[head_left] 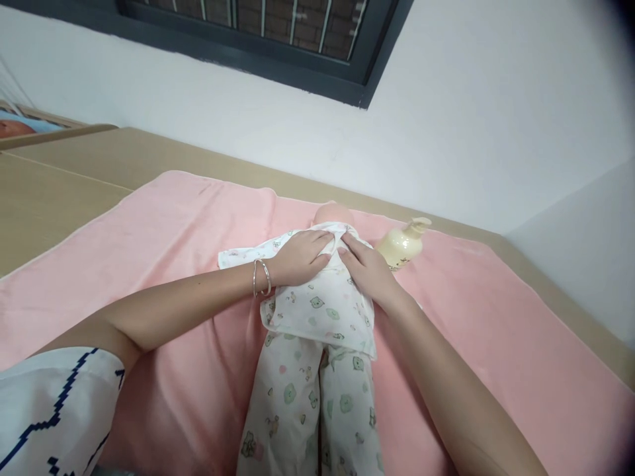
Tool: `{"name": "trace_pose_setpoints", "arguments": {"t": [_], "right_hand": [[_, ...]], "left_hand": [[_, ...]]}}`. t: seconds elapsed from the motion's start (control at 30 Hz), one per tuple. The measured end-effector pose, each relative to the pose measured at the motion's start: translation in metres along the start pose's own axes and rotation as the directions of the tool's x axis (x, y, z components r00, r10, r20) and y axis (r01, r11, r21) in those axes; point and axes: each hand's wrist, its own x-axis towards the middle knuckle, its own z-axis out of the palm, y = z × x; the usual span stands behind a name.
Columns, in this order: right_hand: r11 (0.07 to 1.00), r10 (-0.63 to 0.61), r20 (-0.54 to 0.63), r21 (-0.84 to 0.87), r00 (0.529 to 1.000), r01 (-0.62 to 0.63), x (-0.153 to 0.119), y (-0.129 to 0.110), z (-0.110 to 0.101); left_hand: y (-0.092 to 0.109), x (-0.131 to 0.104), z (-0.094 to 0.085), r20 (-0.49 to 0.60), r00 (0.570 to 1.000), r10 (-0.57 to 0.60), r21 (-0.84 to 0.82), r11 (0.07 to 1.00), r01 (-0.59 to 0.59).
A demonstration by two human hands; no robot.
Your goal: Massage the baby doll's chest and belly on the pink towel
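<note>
A doll (333, 213) lies on its back, its rounded head just showing beyond the collar. It is dressed in a white pajama top (322, 304) with small green and pink animal prints and matching pajama pants (292, 403). My left hand (303, 256), with two silver bangles at the wrist, rests on the chest, thumb and fingers closed on the cloth at the neckline. From the other side my right hand (366, 268) pinches the top's front edge near the collar. Both sets of fingertips almost meet; the exact bit of cloth between them is partly hidden.
Under the doll a pink blanket (188, 225) covers much of a wooden tabletop (59, 192). A cream pump bottle (403, 244) stands tilted in view just right of my right hand. Behind are a white wall (446, 132) and a dark-framed, barred window (297, 63).
</note>
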Motion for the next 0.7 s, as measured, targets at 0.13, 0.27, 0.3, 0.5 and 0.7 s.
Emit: {"name": "trace_pose_setpoints", "arguments": {"t": [0.13, 0.27, 0.3, 0.5, 0.7], "right_hand": [[0.998, -0.012, -0.005, -0.069, 1.000, 0.012, -0.0028, -0.0047, 0.0015], [0.996, -0.032, 0.011, -0.088, 0.999, 0.033, -0.0049, -0.0085, 0.0020], [0.996, -0.039, 0.009, -0.082, 0.999, 0.039, -0.0051, -0.0084, 0.0023], [0.997, -0.070, -0.037, -0.036, 0.997, 0.068, -0.0045, -0.0040, 0.0063], [0.999, -0.012, -0.020, 0.041, 1.000, 0.013, 0.0010, -0.0014, 0.0019]], "left_hand": [[-0.0007, 0.0012, -0.0021, 0.018, 1.000, -0.018, -0.031, 0.999, 0.019], [-0.0019, 0.0030, -0.0040, 0.008, 1.000, -0.016, -0.061, 0.998, 0.016], [-0.0020, 0.0033, -0.0042, 0.003, 1.000, -0.012, -0.068, 0.998, 0.012], [-0.0026, 0.0028, -0.0020, -0.001, 1.000, -0.012, -0.062, 0.998, 0.012], [0.0019, 0.0011, -0.0004, 0.032, 0.998, -0.048, -0.012, 0.999, 0.048]]}}
